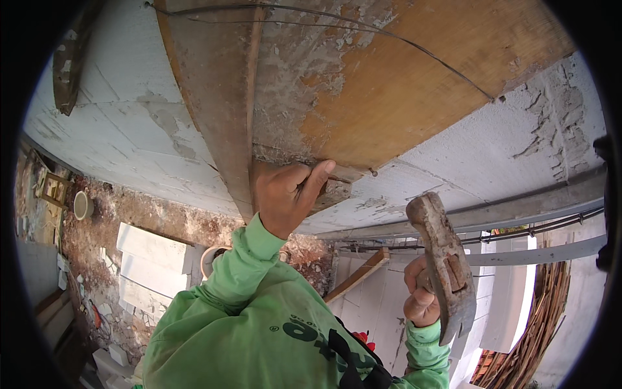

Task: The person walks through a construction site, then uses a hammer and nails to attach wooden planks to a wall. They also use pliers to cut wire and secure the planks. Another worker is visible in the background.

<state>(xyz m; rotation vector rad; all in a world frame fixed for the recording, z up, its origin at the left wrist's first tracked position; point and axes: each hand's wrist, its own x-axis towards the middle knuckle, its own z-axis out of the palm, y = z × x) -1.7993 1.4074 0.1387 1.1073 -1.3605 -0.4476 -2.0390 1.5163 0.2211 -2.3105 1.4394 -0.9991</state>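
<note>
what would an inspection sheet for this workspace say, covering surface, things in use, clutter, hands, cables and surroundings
Surface: wooden board against a pale wall; grey smears on both.
Things in use: hammer with a worn, stained head; a nail sticks out near the board's lower edge.
Clutter: white blocks, a round bucket and scattered debris on the ground.
Hands: left hand at the board's lower end, its grip partly hidden; right hand holds the hammer.
Cables: thin wire across the board; dark cables run along the right.
Surroundings: pile of sticks at lower right, slanting wooden bar below the board.
</note>
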